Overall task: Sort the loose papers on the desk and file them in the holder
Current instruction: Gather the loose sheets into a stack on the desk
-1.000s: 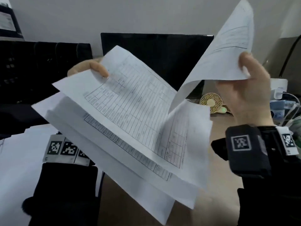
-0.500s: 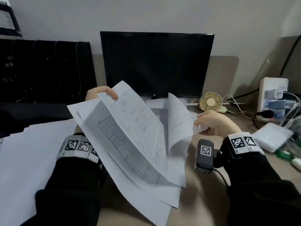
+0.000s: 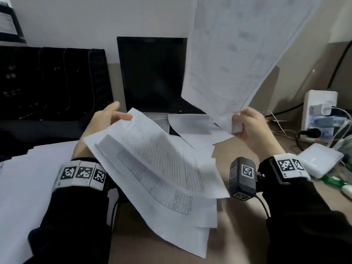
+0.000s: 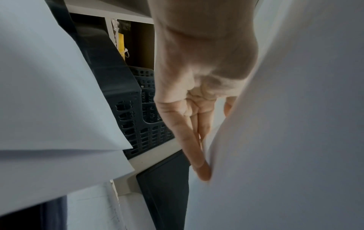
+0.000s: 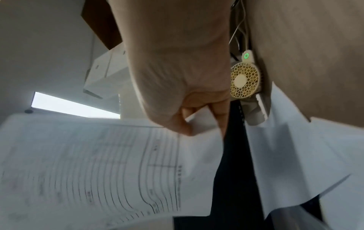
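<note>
My left hand (image 3: 118,115) holds a fanned stack of printed forms (image 3: 158,168) above the desk, thumb on top and straight fingers (image 4: 202,169) underneath. My right hand (image 3: 237,126) pinches the bottom corner of a single sheet (image 3: 238,54), which stands up high in front of the monitor. In the right wrist view the curled fingers (image 5: 187,126) grip that sheet (image 5: 78,171). The black slotted file holder (image 3: 57,80) stands at the back left, beyond the left hand, and its mesh wall (image 4: 145,109) shows in the left wrist view.
A dark monitor (image 3: 152,73) stands at the back centre with a loose curled sheet (image 3: 198,128) at its foot. More white papers (image 3: 24,187) lie at the left. A power strip (image 3: 320,115), cables, a white box (image 3: 320,162) and a small fan (image 5: 246,80) crowd the right.
The right hand, low at the stack's edge half a second ago, has swung a single sheet up high. The left hand's stack has tilted flatter and lower.
</note>
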The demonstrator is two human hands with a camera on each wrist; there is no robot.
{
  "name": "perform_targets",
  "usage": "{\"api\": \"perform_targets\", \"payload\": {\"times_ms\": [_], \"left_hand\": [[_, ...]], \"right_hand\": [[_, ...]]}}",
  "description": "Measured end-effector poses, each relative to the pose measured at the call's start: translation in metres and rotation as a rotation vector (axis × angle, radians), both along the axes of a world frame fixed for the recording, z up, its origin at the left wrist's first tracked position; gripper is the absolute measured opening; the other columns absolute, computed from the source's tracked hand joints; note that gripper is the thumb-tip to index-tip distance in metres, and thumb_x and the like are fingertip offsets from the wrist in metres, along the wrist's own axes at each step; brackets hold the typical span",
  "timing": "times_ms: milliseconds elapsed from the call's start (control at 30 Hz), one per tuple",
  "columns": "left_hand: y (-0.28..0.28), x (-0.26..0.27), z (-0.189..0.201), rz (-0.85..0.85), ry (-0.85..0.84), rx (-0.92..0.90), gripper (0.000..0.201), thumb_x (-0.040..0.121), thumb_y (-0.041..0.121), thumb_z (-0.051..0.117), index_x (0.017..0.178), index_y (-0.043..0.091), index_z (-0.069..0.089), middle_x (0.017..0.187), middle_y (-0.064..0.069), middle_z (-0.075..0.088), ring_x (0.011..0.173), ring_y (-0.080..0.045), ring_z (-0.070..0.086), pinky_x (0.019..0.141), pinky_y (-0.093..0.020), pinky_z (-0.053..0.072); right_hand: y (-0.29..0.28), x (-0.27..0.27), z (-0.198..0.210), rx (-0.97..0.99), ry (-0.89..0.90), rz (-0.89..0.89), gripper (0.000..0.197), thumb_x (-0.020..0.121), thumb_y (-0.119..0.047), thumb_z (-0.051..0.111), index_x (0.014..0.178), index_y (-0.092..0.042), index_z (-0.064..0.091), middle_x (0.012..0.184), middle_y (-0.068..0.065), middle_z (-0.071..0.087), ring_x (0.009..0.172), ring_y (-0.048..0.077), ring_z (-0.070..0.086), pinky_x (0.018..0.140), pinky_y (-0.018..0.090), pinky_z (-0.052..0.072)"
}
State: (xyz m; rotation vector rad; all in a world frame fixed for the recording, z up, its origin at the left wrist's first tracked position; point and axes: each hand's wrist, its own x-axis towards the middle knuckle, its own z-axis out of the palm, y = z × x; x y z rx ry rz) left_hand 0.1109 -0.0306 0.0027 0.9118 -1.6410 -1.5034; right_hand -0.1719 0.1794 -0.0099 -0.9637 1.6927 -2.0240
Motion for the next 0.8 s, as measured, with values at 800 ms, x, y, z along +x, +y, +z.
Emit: {"api": "perform_targets", "payload": {"times_ms": [800], "left_hand": [[-0.001,-0.005,-0.011,0.004,-0.144,-0.367,0.053,0.084,-0.004,0.061,0.130,0.024,0.054,0.108,0.003,0.068,0.104,-0.017,0.064,0.076,-0.031,0.052]], "right_hand": [[-0.001,-0.013,-0.015,0.345,-0.413,-0.078,0.018,0.093,0.000,0.049,0.109,-0.003,0.057,0.112,0.011,0.059,0.081,0.022,0.063,0.042,0.027,0.055]]}}
